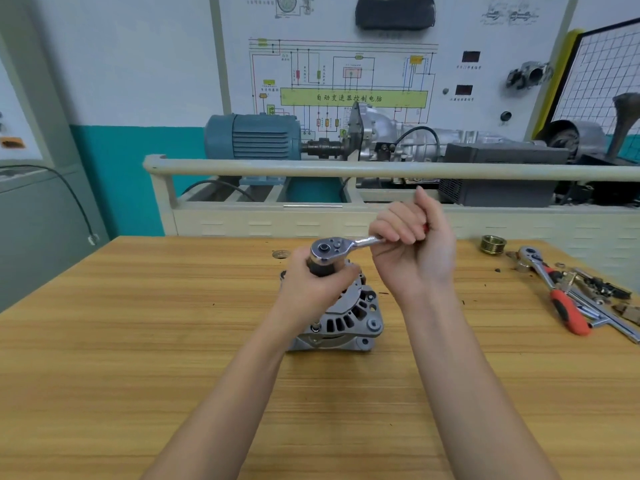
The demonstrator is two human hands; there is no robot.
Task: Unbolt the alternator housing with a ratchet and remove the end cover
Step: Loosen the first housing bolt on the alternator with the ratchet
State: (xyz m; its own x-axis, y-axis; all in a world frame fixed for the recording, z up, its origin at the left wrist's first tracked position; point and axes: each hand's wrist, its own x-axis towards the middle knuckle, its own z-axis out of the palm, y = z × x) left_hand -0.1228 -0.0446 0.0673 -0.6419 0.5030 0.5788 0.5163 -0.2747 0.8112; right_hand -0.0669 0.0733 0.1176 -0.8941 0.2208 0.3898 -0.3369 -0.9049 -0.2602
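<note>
Alternator (349, 317) sits under our left hand (313, 282) gripping the socket, right hand (412, 244) clasping the ratchet (341, 245) handle, which runs rightward.

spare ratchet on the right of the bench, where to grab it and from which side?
Grip the spare ratchet by its red handle, coming from above and the near side. It lies flat with the handle end towards the person and the head away, and the handle's left flank is open bench. Loose steel tools and small parts crowd its right, so probably avoid that side.
</note>
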